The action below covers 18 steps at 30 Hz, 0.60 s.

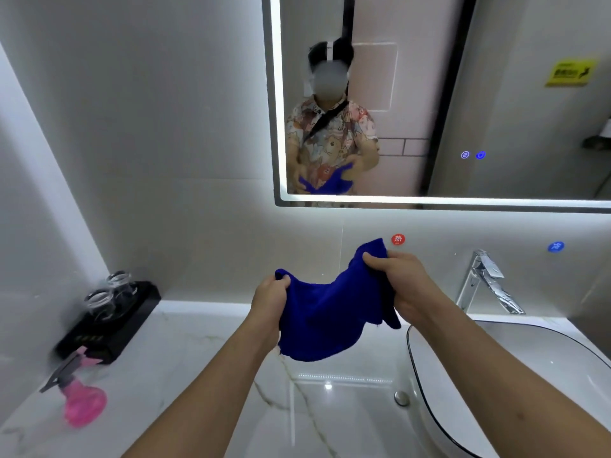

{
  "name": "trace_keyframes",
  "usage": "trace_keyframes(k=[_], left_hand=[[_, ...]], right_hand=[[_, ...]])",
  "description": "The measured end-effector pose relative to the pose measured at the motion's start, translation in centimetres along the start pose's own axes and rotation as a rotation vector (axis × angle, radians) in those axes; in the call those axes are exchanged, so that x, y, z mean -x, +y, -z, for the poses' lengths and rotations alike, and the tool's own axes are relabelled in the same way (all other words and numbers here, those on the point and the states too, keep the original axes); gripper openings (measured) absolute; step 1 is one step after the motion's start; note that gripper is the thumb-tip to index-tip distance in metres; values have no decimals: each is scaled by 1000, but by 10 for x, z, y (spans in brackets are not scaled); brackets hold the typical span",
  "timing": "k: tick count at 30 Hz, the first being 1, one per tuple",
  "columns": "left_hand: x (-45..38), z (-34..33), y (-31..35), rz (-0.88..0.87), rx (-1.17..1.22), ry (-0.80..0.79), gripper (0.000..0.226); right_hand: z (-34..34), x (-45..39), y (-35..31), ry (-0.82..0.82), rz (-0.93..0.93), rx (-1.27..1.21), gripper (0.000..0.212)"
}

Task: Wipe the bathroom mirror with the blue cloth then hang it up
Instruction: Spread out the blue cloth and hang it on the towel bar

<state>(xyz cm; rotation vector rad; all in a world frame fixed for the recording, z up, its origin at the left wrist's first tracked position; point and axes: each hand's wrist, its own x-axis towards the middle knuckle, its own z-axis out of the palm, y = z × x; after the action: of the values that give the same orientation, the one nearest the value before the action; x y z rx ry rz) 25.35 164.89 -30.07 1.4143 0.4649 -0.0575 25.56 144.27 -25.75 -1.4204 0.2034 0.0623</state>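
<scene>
Right now two hands, left hand (271, 294) and right hand (398, 279), each grip one blue cloth (327, 312) at frame centre, below one mirror (496, 94); two glasses (110, 290) and one pink spray bottle (81, 396) stand lower left on the desk (185, 375).

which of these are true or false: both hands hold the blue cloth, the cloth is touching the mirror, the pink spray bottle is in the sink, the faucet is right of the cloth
1. Both hands hold the blue cloth: true; left hand and right hand each grip an end.
2. The cloth touches the mirror: false; it is held below it, above the counter.
3. The pink spray bottle is in the sink: false; it is on the counter, far left.
4. The faucet is right of the cloth: true.
</scene>
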Motion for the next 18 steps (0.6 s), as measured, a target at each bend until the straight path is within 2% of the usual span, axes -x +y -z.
trace_keyframes(k=[3, 6, 7, 10, 12, 16, 18], left_hand=[[-5, 4, 0, 21, -70, 21, 13], [-3, 5, 1, -114, -208, 50, 43], [-1, 5, 3, -186, -215, 16, 47], [15, -3, 11, -360, -191, -155, 27], [23, -7, 14, -458, -236, -212, 24], [26, -14, 14, -476, -332, -299, 48], [24, -17, 9, -507, -377, -258, 54]], right_hand=[[-10, -6, -7, -8, 36, 84, 12], [-21, -11, -12, -26, 46, 130, 13], [-25, -12, -12, -44, 48, 138, 13], [-37, -11, -11, -103, 46, 88, 18], [-42, -11, -12, -132, 49, 14, 21], [-45, -15, -14, -157, 63, -21, 22], [-47, -15, -11, -139, 57, 8, 20]])
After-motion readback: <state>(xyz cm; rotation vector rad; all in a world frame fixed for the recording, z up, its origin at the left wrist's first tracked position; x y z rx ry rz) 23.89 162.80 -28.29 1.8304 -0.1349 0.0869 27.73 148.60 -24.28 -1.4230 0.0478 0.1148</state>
